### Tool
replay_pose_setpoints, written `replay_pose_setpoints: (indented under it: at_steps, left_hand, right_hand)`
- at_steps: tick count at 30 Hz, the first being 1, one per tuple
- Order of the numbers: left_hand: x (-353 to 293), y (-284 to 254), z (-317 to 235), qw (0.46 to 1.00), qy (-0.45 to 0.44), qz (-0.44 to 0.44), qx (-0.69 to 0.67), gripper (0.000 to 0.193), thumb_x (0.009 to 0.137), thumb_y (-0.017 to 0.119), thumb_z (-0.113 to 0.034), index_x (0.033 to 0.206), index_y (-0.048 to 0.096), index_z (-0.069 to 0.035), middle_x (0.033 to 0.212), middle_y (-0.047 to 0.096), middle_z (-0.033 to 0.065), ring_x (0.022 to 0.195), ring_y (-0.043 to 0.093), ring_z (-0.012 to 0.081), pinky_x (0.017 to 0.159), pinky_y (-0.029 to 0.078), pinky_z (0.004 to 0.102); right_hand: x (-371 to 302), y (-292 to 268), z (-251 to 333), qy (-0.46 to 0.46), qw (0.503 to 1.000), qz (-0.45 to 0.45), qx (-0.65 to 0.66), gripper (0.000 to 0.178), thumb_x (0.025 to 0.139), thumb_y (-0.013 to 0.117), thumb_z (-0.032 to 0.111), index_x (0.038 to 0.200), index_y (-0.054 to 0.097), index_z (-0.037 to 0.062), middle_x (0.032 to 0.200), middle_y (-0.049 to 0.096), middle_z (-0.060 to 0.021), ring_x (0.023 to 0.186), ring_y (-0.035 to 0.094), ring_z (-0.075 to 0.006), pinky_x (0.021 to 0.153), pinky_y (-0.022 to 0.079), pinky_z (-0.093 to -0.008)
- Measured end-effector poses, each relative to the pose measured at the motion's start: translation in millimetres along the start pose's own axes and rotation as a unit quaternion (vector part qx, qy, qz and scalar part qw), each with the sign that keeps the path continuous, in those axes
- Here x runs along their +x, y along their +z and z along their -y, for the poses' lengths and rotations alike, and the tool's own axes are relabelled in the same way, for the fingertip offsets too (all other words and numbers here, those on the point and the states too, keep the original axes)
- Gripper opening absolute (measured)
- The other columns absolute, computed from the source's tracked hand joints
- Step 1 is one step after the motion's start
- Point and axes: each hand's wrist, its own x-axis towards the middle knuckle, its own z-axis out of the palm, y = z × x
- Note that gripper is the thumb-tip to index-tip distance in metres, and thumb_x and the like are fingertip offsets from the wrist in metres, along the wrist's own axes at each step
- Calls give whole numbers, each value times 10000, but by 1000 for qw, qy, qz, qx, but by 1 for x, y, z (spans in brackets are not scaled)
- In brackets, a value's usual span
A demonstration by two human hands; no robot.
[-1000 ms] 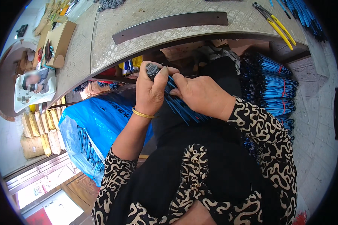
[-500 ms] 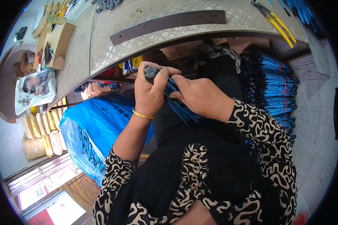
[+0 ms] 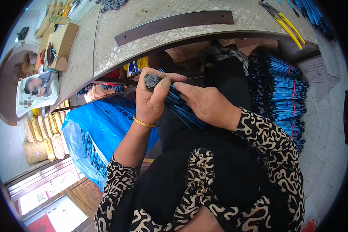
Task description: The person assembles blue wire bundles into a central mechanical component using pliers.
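Observation:
My left hand (image 3: 150, 101) is closed around the top of a bundle of thin blue rods (image 3: 183, 111). Grey ribbed plastic ends (image 3: 150, 79) stick out between its thumb and fingers. From the right, my right hand (image 3: 212, 105) comes in with its thumb and fingertips pinched at the rods just below the left hand. The loose lower ends of the rods slant down over my black-clothed lap (image 3: 216, 139). What exactly lies between the right fingertips is partly hidden.
A worktable ahead bears a curved dark metal strip (image 3: 174, 26), yellow-handled pliers (image 3: 288, 29) and grey fittings (image 3: 114, 4). Tied blue rod bundles (image 3: 288, 91) are stacked at right. A blue plastic bag (image 3: 104, 123) with rods stands at left; an open cardboard box (image 3: 65, 46) sits beyond.
My left hand has shifted slightly left and tilted the grey ends. My right hand has moved a little downward, its fingers closer together at the rods.

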Motion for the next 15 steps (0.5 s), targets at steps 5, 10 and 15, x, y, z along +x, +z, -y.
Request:
replay_pose_setpoints:
  at_steps: [5,10,15]
  left_hand:
    - [-4,4,-8,1000,-20,-20,-1,79,864,470,-46,902,402,-33,898,627,198,861,599,217,807,465,328]
    - [-8,9,-9,998,-33,-50,7,105,843,514,-14,872,414,-25,871,631,182,835,598,181,778,473,295]
    - [-10,11,-11,996,-31,-78,1,114,840,531,-16,857,419,-24,865,634,177,824,603,180,768,478,293]
  right_hand:
    - [4,-3,6,-44,995,20,-88,327,791,541,-4,1112,476,2,786,581,-140,672,602,-287,576,496,-322]
    - [9,-2,4,-88,992,27,-83,294,776,553,-12,1063,489,6,736,551,-119,641,583,-283,557,488,-316]
    - [10,5,1,-71,997,-24,-13,297,775,578,1,1060,501,34,715,523,-114,646,571,-288,567,478,-317]
